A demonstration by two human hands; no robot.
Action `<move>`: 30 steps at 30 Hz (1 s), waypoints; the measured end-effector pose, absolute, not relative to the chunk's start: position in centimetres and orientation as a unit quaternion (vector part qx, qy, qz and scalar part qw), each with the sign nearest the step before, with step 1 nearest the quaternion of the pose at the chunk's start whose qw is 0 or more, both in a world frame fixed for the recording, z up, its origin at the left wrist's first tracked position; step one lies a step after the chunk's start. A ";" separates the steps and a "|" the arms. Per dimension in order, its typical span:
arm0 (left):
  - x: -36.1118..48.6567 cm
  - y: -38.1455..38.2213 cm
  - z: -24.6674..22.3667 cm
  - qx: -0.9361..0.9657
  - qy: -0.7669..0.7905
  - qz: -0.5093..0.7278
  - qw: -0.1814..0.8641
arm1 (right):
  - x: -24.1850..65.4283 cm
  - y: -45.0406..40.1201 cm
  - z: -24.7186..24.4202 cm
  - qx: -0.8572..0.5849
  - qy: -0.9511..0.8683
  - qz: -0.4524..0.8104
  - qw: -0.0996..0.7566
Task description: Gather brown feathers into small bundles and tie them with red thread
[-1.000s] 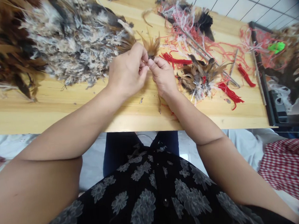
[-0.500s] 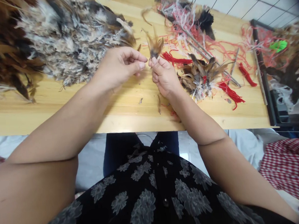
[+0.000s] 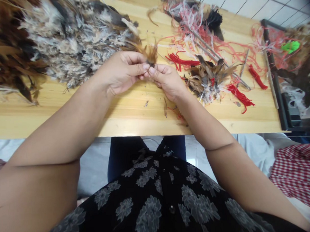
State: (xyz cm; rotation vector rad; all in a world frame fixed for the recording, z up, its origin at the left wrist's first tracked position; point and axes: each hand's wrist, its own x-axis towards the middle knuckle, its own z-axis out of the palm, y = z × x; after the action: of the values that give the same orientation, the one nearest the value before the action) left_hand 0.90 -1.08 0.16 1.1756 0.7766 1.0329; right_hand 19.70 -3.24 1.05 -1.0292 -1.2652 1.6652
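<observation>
A small brown feather bunch (image 3: 150,54) points upward between my two hands, its dark base pinched at the fingertips. My left hand (image 3: 128,70) is closed on its left side, thumb against the fingers. From the right, my right hand (image 3: 168,80) pinches the base too, and the fingertips of both hands touch or nearly touch. Right of my right hand lies a bundle of brown and white feathers (image 3: 207,79) with a red tie. Behind my left hand spreads a large pile of grey-white feathers (image 3: 80,40).
Dark brown feathers (image 3: 9,64) lie far left on the wooden table (image 3: 134,125). Red thread bundles (image 3: 257,76), pink and white strings (image 3: 188,20) and thin rods (image 3: 205,47) lie at the right. A black-framed tray (image 3: 274,71) stands at the right end.
My left hand has closed and come to the feather bunch. My right hand and the bunch have shifted slightly left and down, so the hands now meet.
</observation>
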 end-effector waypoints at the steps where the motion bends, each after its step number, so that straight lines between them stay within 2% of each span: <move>1: 1.0 -1.1 0.2 0.521 0.340 0.453 0.639 | 19.7 -3.2 1.0 -0.397 -0.498 0.658 0.400; 6: 1.2 -1.1 0.6 0.533 0.366 0.464 0.605 | 19.6 -3.4 1.5 -0.439 -0.516 0.622 0.392; 13: 0.2 -1.0 1.9 0.481 0.372 0.532 0.589 | 20.3 -2.8 0.6 -0.445 -0.506 0.598 0.434; 30: 0.9 -1.4 1.2 0.487 0.381 0.492 0.613 | 20.0 -3.5 1.4 -0.445 -0.540 0.589 0.404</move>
State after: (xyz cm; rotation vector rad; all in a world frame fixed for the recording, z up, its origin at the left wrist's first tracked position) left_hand 0.87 -1.41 1.21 1.1227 0.8794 1.1354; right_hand 19.96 -3.47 1.40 -1.1238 -1.3641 1.4871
